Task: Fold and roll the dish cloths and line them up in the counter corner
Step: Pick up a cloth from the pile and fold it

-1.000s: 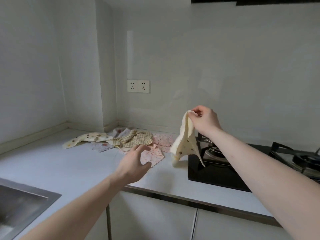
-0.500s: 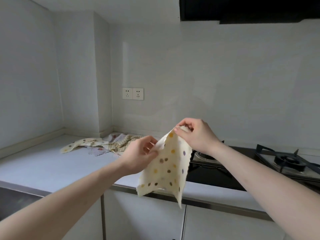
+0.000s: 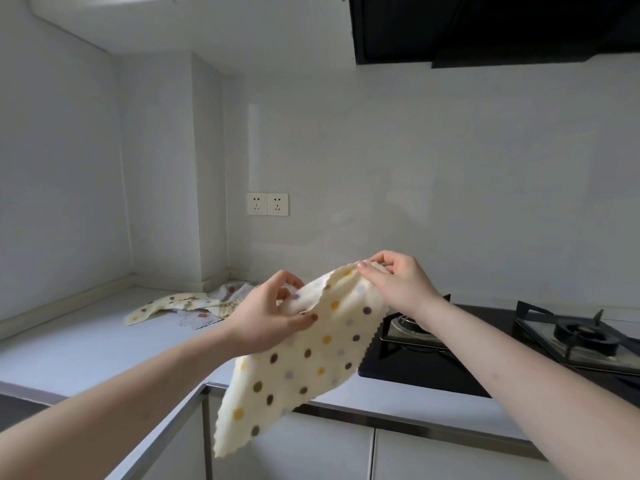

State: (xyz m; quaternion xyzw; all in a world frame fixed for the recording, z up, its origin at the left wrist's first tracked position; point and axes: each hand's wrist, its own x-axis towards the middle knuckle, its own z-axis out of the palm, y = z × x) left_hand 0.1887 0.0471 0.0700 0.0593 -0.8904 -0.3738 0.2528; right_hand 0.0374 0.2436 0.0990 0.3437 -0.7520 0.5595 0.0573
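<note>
A cream dish cloth with coloured polka dots (image 3: 304, 368) hangs in the air above the counter's front edge. My left hand (image 3: 266, 317) pinches its upper left edge between thumb and fingers. My right hand (image 3: 398, 282) pinches the top right corner. The cloth droops down and to the left from both grips. A pile of other dish cloths (image 3: 194, 306) lies spread on the counter near the back corner; my left hand hides part of the pile.
The pale counter (image 3: 86, 348) runs left into the wall corner. A black gas hob (image 3: 485, 351) with burners sits to the right, just behind the cloth. Two wall sockets (image 3: 267, 204) are on the backsplash. A dark hood (image 3: 485, 26) hangs overhead.
The right hand lifted the dotted cloth off the counter and brought it toward me. My left hand came up and took hold of its edge. The cloth has since opened wider between both hands.
</note>
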